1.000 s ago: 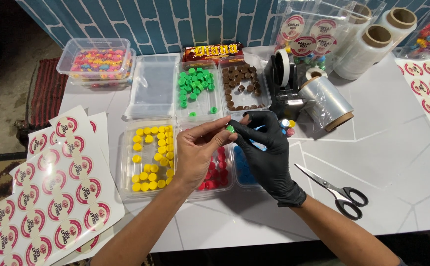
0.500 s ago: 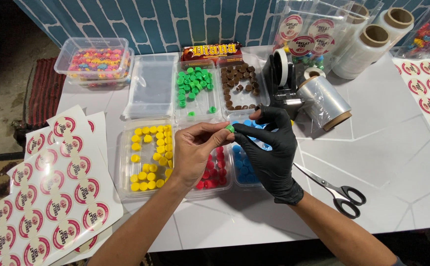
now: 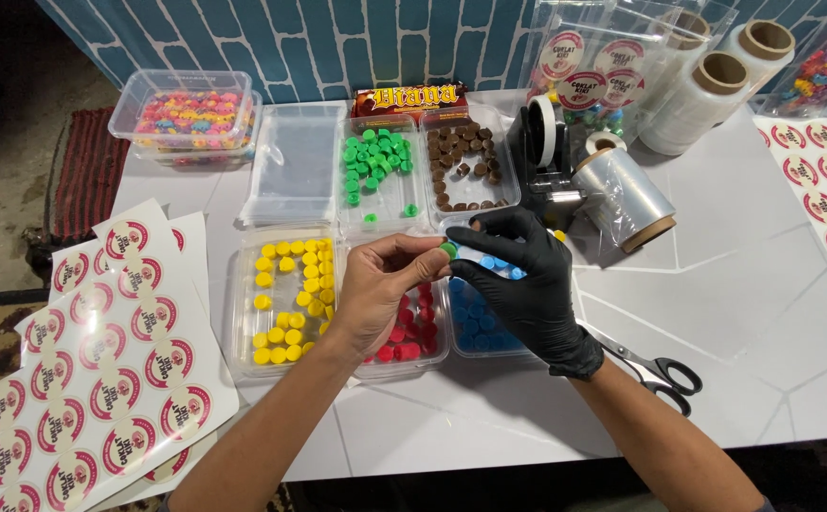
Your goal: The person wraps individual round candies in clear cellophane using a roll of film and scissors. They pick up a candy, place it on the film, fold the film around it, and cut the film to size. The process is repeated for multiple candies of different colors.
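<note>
I see an evenly bright, sharp view; light falls from above onto the white table point(image 3: 736, 313). Soft shadows sit under my forearms near the table's front edge. Glare streaks the plastic wrap roll point(image 3: 627, 194). The far left floor is dim, and edges bow slightly.

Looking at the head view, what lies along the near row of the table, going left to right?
Sticker sheets → tray of yellow pieces → bare left hand → gloved right hand, both pinching a green piece → scissors.
</note>
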